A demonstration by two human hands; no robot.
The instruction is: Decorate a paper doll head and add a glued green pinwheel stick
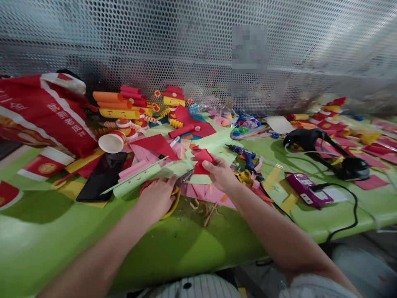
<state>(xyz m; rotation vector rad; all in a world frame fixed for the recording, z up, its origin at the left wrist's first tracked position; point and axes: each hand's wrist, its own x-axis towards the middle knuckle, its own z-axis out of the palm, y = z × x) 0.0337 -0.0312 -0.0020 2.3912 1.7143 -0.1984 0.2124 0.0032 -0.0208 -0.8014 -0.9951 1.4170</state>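
My right hand (222,171) pinches a small folded piece of red paper (202,160) between thumb and fingers, raised a little above the table. To its left, my left hand (159,195) is closed over the handles of a pair of scissors (176,206). Their handles are yellow and red, and the metal blades point right, towards the red paper. My left fingers partly hide the handles. A rolled pale green sheet with a drawn face (136,180) lies just left of that hand. Pink paper (204,193) with small offcuts lies below the blades.
Left are a black phone (101,177), paper cups (46,164) and a red bag (46,111). Paper figures (173,101) stand at the back. A blue glue gun (245,156), a purple power strip (307,189) with cables and a black headset (328,153) lie right. Perforated metal (198,49) stands behind.
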